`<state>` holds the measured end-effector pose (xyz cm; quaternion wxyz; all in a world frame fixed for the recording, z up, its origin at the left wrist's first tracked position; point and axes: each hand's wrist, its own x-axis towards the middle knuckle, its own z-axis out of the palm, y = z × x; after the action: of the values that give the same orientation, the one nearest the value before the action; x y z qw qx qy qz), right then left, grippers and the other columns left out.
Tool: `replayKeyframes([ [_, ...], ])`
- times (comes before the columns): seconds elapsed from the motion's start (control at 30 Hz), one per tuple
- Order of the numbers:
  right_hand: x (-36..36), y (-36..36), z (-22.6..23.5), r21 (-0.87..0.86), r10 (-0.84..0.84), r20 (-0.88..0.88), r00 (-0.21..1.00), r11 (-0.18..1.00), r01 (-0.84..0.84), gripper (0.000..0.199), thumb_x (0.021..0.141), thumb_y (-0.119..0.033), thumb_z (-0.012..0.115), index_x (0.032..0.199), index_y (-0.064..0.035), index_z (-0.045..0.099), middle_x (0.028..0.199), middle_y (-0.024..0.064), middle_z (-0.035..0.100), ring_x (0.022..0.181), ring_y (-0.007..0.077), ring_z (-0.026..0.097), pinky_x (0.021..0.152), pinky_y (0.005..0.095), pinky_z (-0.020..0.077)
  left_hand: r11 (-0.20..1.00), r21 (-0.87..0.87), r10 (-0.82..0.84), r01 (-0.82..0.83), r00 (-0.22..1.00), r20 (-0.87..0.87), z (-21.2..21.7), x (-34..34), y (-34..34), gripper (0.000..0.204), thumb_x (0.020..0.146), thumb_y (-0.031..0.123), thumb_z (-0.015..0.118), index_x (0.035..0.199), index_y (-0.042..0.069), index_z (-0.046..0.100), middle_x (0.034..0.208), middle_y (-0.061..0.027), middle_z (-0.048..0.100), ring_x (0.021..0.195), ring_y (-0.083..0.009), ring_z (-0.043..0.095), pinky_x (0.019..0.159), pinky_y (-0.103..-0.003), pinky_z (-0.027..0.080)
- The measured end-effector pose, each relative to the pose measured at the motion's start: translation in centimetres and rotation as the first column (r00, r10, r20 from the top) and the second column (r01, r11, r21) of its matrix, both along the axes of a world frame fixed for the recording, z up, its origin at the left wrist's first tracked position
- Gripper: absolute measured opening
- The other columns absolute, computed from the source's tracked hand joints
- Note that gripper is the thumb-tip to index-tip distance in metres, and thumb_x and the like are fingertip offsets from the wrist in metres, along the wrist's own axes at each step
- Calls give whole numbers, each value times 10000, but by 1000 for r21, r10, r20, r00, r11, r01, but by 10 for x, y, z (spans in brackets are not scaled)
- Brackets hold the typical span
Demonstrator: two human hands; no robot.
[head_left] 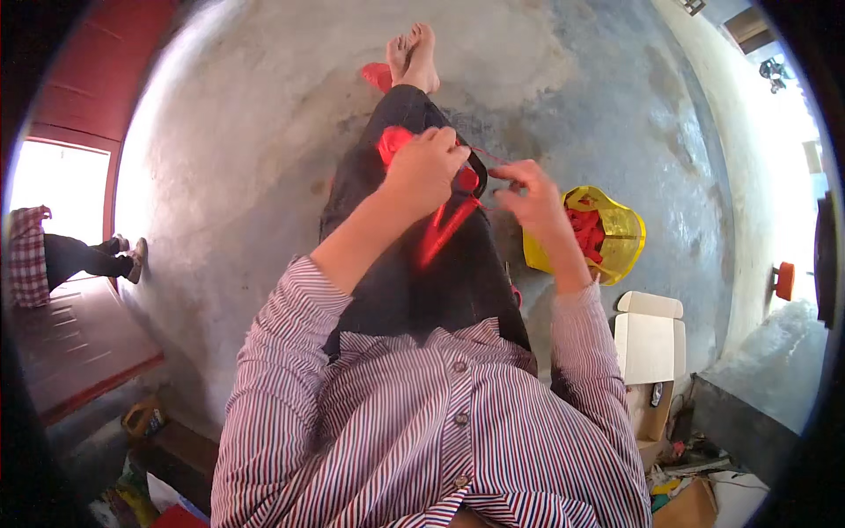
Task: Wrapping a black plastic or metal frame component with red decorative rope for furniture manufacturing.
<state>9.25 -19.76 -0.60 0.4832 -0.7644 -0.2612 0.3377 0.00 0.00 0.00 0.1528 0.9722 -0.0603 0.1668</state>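
Observation:
Above my lap, my left hand (428, 169) is closed in a pinch, with a thin red strand (483, 153) stretching from its fingertips to the right. Bent and slightly blurred, the fingers of my right hand (533, 199) meet the strand's other end. A bright red bundle (393, 143), like cloth or ribbon, shows just beyond my left knuckles and is partly covered by them. Below the hands, a red strip (449, 232) hangs slanting over my dark trousers. Between the hands are a black curved band (478, 172) and a small red piece (467, 180).
A yellow basket (630, 238) holding red pieces stands right of my legs. Nearer lies an opened cardboard box (650, 345). Another red piece (376, 76) is on the floor by my bare feet (419, 62). At far left, a person's legs (79, 258) show beside a doorway.

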Motion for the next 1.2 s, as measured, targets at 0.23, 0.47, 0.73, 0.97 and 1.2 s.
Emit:
replayKeyframes([
  [0.23,-19,9,0,18,-10,731,683,1000,-5,299,712,-145,682,980,-19,640,1162,124,563,1077,306,542,890,382,455,940,-336,81,-67,996,27,8,-23,-22,433,704,4,623,1130,27,550,1023,-150,582,978,-328,564,868,-398,470],
  [0.47,-60,-49,80,750,37,-59,998,661,20,202,708,-129,688,845,-64,555,1127,211,596,1039,287,574,863,425,447,565,-807,42,-170,983,-177,-5,-41,-50,374,783,72,700,1119,-8,554,938,-112,647,872,-192,635,812,-322,497],
  [0.73,-155,-35,132,686,689,-343,639,648,-330,290,728,-189,743,768,-76,478,805,96,593,689,206,576,640,289,431,513,-832,59,-211,976,-211,-13,-44,-54,341,824,44,664,1138,14,536,1008,-129,652,889,-178,635,798,-296,495],
  [0.97,-153,-35,153,813,682,-534,500,577,81,330,742,-117,774,766,-69,448,732,45,507,630,150,506,577,309,420,593,-767,10,-245,955,-297,-4,-41,-56,309,829,55,662,1113,4,549,952,-136,647,841,-178,628,775,-321,497],
  [1.2,-72,-60,142,416,-32,555,831,876,-244,206,736,-207,711,851,-48,652,785,64,621,748,255,609,658,379,484,88,-955,153,-283,951,-267,27,-29,-43,188,892,79,506,1038,-2,594,678,-25,544,522,-86,478,484,-228,392],
])
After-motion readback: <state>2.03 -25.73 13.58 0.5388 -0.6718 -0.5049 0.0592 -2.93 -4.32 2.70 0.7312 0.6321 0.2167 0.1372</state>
